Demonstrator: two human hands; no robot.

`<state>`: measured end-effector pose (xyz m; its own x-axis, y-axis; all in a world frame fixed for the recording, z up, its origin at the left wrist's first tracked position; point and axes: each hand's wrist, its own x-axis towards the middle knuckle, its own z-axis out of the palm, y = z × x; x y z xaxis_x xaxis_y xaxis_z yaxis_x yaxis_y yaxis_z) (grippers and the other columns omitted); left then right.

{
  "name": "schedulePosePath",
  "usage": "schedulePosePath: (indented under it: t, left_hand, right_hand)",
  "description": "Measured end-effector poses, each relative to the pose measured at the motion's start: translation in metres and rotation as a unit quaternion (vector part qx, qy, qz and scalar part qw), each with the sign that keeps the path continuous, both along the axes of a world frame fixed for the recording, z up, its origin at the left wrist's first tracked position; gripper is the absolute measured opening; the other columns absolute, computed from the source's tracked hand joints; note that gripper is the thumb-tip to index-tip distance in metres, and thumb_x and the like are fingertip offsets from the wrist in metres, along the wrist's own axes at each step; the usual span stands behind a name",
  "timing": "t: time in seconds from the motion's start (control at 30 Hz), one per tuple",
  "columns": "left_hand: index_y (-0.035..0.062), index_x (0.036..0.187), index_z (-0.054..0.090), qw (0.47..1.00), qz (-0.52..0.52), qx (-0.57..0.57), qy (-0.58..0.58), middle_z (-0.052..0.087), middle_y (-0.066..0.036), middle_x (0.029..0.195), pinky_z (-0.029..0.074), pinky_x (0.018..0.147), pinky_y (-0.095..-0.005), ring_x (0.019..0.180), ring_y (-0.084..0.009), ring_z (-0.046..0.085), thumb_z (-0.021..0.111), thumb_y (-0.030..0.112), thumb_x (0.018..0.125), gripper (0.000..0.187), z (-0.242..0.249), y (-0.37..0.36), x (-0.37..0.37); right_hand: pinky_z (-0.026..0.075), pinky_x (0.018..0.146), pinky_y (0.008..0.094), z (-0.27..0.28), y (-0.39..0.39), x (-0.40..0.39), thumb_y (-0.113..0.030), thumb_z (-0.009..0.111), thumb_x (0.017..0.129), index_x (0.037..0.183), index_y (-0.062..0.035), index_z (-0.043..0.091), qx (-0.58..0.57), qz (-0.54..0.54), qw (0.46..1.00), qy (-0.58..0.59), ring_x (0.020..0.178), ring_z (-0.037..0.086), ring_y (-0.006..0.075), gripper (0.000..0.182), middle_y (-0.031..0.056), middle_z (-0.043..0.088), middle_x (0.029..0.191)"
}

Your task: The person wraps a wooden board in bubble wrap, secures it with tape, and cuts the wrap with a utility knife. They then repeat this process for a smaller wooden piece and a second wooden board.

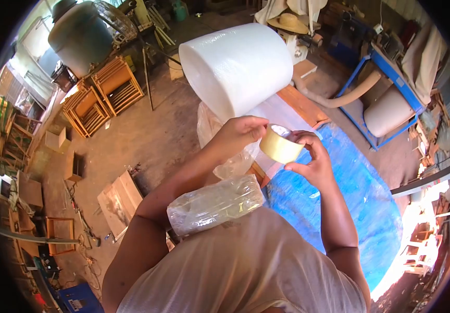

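Note:
A wide roll of clear yellowish packing tape (282,150) is held up in front of my chest. My right hand (316,159) grips its right side, thumb below and fingers over the upper edge. At the roll's left edge are the bent, closed fingers of my left hand (243,133); whether they pinch a loose tape end is too small to see. A block-shaped package wrapped in clear plastic (214,204) rests against my body, beside my left forearm. Just beyond my hands lies a big roll of bubble wrap (240,62).
A blue tarp (355,193) covers the surface to the right. Loose clear plastic (235,161) hangs below the bubble wrap. Wooden boards (120,201) lie on the floor at left, near stacked wooden frames (115,86). A blue-framed machine (387,99) with a hose stands back right.

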<state>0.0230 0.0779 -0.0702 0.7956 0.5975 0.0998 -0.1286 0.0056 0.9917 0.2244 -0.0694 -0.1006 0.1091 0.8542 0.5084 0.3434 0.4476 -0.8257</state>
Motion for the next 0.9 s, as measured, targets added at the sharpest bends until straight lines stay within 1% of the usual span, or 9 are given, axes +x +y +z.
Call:
schedulePosePath:
  t: [0.13, 0.27, 0.37, 0.47, 0.6, 0.67, 0.8, 0.83, 0.9]
  left_hand:
    - [-0.0073, 0.114, 0.061, 1.000, 0.009, 0.022, -0.001, 0.068, -0.011, 0.104, 0.051, 0.083, -0.0284, 0.092, -0.0146, 0.064, 0.071, 0.011, 0.087, 0.034, 0.011, 0.006, -0.012]
    - [-0.0054, 0.104, 0.065, 0.997, 0.028, 0.046, -0.048, 0.069, -0.010, 0.098, 0.052, 0.080, -0.0264, 0.088, -0.0130, 0.064, 0.071, 0.008, 0.086, 0.024, 0.004, 0.017, -0.013]
    - [-0.0022, 0.098, 0.064, 0.992, 0.002, 0.067, -0.105, 0.067, -0.007, 0.098, 0.051, 0.082, -0.0256, 0.090, -0.0116, 0.063, 0.067, 0.003, 0.088, 0.012, 0.001, 0.022, -0.015]
    - [-0.0007, 0.092, 0.062, 0.994, -0.012, 0.096, -0.048, 0.065, -0.004, 0.091, 0.050, 0.078, -0.0241, 0.085, -0.0095, 0.061, 0.066, 0.004, 0.089, 0.007, 0.011, 0.020, -0.021]
    - [0.0000, 0.091, 0.059, 0.986, 0.006, 0.155, -0.064, 0.062, -0.003, 0.087, 0.048, 0.075, -0.0228, 0.081, -0.0073, 0.058, 0.064, 0.003, 0.090, 0.006, 0.014, 0.015, -0.022]
    - [0.0003, 0.090, 0.058, 0.981, 0.028, 0.174, -0.079, 0.062, -0.003, 0.086, 0.048, 0.075, -0.0228, 0.080, -0.0071, 0.058, 0.064, 0.003, 0.090, 0.006, 0.016, 0.012, -0.020]
    - [0.0001, 0.089, 0.058, 0.967, 0.060, 0.219, -0.119, 0.063, -0.005, 0.086, 0.049, 0.078, -0.0253, 0.082, -0.0109, 0.061, 0.064, 0.001, 0.089, 0.006, 0.028, 0.004, -0.011]
    - [0.0002, 0.088, 0.059, 0.959, 0.072, 0.245, -0.122, 0.064, -0.005, 0.086, 0.049, 0.078, -0.0260, 0.082, -0.0114, 0.061, 0.064, 0.001, 0.088, 0.006, 0.035, 0.002, -0.011]
    - [0.0003, 0.087, 0.059, 0.949, 0.087, 0.276, -0.126, 0.064, -0.005, 0.085, 0.049, 0.079, -0.0267, 0.083, -0.0118, 0.061, 0.065, 0.001, 0.088, 0.006, 0.043, -0.001, -0.006]
  right_hand:
    - [0.045, 0.097, 0.0421, 0.021, 0.008, -0.021, -0.026, 0.090, 0.059, 0.101, -0.0051, 0.053, 0.062, -0.129, 0.975, -0.172, 0.114, 0.056, 0.0321, 0.060, 0.0148, 0.059, 0.114]
    - [0.044, 0.097, 0.0459, 0.039, 0.009, -0.041, -0.029, 0.090, 0.057, 0.098, -0.0057, 0.053, 0.079, -0.195, 0.946, -0.245, 0.110, 0.058, 0.0336, 0.060, 0.0145, 0.062, 0.107]
    - [0.045, 0.096, 0.0473, 0.056, 0.008, -0.048, -0.031, 0.089, 0.057, 0.096, -0.0057, 0.053, 0.107, -0.164, 0.925, -0.326, 0.106, 0.060, 0.0354, 0.058, 0.0134, 0.064, 0.098]
    - [0.047, 0.092, 0.0475, 0.064, 0.001, -0.038, -0.036, 0.086, 0.061, 0.094, -0.0060, 0.053, 0.064, -0.094, 0.918, -0.380, 0.097, 0.063, 0.0364, 0.056, 0.0124, 0.066, 0.090]
    - [0.050, 0.082, 0.0464, 0.089, -0.003, -0.046, -0.042, 0.081, 0.068, 0.093, -0.0056, 0.054, 0.097, -0.108, 0.895, -0.422, 0.087, 0.065, 0.0361, 0.051, 0.0143, 0.066, 0.087]
    - [0.051, 0.072, 0.0459, 0.102, -0.009, -0.048, -0.042, 0.077, 0.074, 0.098, -0.0063, 0.055, -0.052, -0.233, 0.847, -0.475, 0.079, 0.065, 0.0364, 0.048, 0.0165, 0.067, 0.090]
    - [0.050, 0.066, 0.0469, 0.124, -0.006, -0.045, -0.040, 0.075, 0.077, 0.121, -0.0086, 0.051, -0.021, -0.253, 0.845, -0.471, 0.074, 0.064, 0.0396, 0.059, 0.0173, 0.068, 0.085]
    - [0.050, 0.067, 0.0474, 0.134, -0.005, -0.047, -0.036, 0.074, 0.079, 0.128, -0.0120, 0.049, -0.085, -0.256, 0.838, -0.475, 0.077, 0.064, 0.0398, 0.060, 0.0181, 0.067, 0.083]
    - [0.050, 0.068, 0.0474, 0.142, 0.002, -0.038, -0.033, 0.073, 0.080, 0.125, -0.0143, 0.051, -0.089, -0.241, 0.837, -0.483, 0.077, 0.064, 0.0398, 0.053, 0.0186, 0.067, 0.084]
